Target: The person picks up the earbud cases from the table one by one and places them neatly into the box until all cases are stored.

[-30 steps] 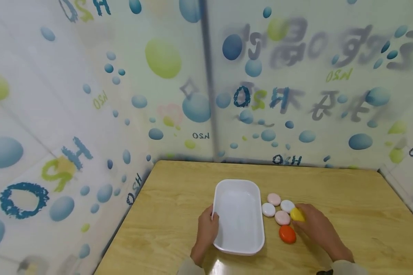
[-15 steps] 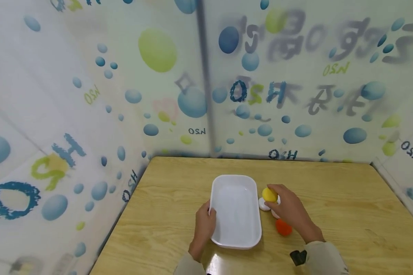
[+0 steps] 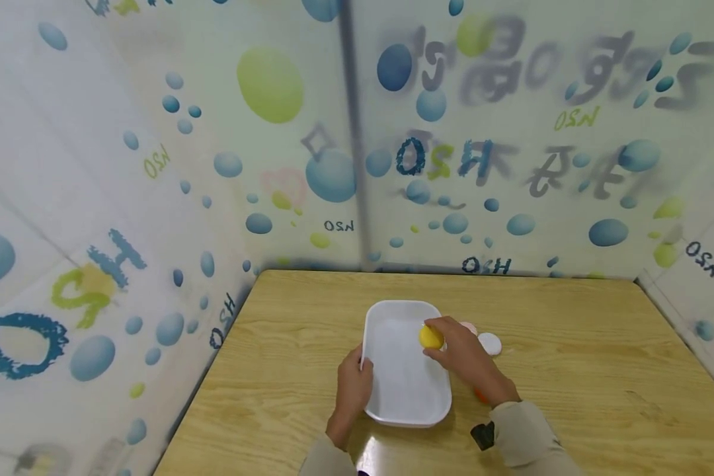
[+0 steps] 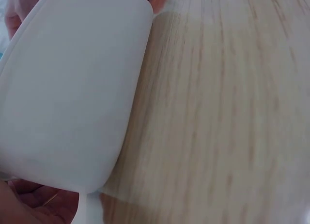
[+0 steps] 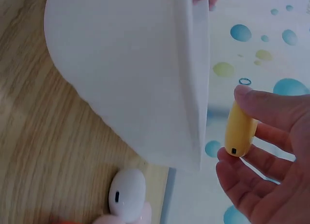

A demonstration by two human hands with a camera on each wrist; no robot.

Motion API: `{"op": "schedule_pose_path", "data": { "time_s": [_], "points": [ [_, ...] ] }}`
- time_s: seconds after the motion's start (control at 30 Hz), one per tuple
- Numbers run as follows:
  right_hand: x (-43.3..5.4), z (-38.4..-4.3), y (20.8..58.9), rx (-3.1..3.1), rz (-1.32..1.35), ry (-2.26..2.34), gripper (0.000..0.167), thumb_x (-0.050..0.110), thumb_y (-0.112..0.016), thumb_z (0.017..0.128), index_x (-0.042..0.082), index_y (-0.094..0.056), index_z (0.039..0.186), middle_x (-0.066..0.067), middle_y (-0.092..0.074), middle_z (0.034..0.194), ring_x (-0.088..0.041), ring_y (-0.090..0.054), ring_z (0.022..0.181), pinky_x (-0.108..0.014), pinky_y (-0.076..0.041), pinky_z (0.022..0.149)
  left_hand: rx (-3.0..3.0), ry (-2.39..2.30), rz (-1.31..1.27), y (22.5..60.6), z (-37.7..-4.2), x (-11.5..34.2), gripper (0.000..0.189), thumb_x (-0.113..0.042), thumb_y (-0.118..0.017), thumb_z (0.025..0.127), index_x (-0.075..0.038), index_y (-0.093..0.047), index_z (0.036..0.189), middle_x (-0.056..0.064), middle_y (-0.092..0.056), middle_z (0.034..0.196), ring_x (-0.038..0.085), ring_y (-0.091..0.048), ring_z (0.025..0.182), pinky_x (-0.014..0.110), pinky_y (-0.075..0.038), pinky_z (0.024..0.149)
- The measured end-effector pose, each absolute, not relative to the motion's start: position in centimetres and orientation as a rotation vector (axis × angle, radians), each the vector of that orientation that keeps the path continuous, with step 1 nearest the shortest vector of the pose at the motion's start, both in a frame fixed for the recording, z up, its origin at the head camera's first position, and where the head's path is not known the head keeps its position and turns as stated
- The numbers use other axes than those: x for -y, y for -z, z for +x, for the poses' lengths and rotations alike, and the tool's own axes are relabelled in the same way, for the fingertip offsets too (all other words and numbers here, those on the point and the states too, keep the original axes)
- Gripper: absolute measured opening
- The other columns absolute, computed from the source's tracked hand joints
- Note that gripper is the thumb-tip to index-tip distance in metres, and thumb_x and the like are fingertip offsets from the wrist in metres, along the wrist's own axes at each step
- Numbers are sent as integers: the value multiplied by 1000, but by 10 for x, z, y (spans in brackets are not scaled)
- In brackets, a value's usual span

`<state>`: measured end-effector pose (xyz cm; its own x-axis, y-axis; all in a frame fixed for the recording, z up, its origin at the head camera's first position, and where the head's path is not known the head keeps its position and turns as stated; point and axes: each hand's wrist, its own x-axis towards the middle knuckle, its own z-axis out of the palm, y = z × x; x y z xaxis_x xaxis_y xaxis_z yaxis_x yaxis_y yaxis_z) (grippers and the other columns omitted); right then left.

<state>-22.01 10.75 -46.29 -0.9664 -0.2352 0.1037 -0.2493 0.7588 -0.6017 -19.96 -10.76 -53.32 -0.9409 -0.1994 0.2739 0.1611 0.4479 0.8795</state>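
A white rectangular tray [image 3: 401, 396] rests on the table in the head view. My left hand [image 3: 354, 387] grips its left side, thumb over the rim; in the left wrist view the tray's outer wall [image 4: 72, 98] hides most of that hand [image 4: 43, 202]. My right hand [image 3: 467, 354] holds a round yellow pebble-shaped case [image 3: 431, 336] over the tray's right side. The right wrist view shows this yellow case [image 5: 239, 129] pinched between thumb and fingers, with a small dark slot in its edge. Beside the tray lies a matching white case [image 5: 127, 195], also slotted.
Right of the tray, partly behind my right arm, lie another white case [image 3: 490, 344], a pink one [image 3: 469, 327] and an orange-red one [image 3: 480, 396]. The wooden table [image 3: 571, 357] meets a bubble-printed wall [image 3: 488, 218] at the back.
My right hand has picked the yellow case off the table and carried it left over the tray. My left hand keeps its grip on the tray. The head view has shifted slightly.
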Motion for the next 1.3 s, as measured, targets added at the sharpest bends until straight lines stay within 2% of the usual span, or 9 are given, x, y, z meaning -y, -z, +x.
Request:
{"op": "schedule_pose_path", "data": {
  "time_s": [0.3, 0.5, 0.73, 1.03, 1.3],
  "points": [
    [-85, -223, 472, 2906, 520, -1031, 51, 13, -79, 82, 3, -62, 129, -11, -64, 126, -25, -61, 111, -44, -51, 97, 2383, 1502, 74, 535, -202, 108, 35, 5, -52, 88, 9, -66, 119, 25, -69, 115, 35, -65, 106, 47, -55, 86],
    [-74, -228, 481, 2951, 557, -1021, 51, 15, -80, 82, 6, -63, 129, -7, -64, 125, -22, -60, 112, -43, -49, 101, 2402, 1500, 72, 535, -202, 108, 36, 5, -51, 88, 10, -65, 121, 25, -68, 115, 35, -65, 105, 48, -56, 85],
    [-65, -232, 487, 2978, 632, -999, 49, 14, -80, 82, 3, -64, 127, -10, -65, 120, -23, -59, 107, -44, -49, 100, 2403, 1505, 71, 533, -203, 109, 36, 5, -52, 88, 10, -65, 121, 25, -69, 113, 34, -66, 101, 47, -55, 84],
    [-55, -236, 494, 2990, 706, -927, 46, 11, -81, 79, 0, -65, 121, -12, -66, 112, -24, -59, 97, -45, -50, 92, 2396, 1544, 84, 535, -201, 109, 36, 6, -52, 88, 11, -64, 122, 25, -68, 113, 34, -65, 101, 48, -55, 84],
    [-52, -237, 499, 3043, 691, -898, 47, 14, -80, 81, 1, -64, 123, -12, -65, 112, -23, -58, 95, -43, -50, 92, 2399, 1526, 97, 537, -201, 110, 38, 6, -54, 87, 10, -64, 123, 24, -69, 111, 31, -66, 96, 45, -57, 81]
  ]
}}
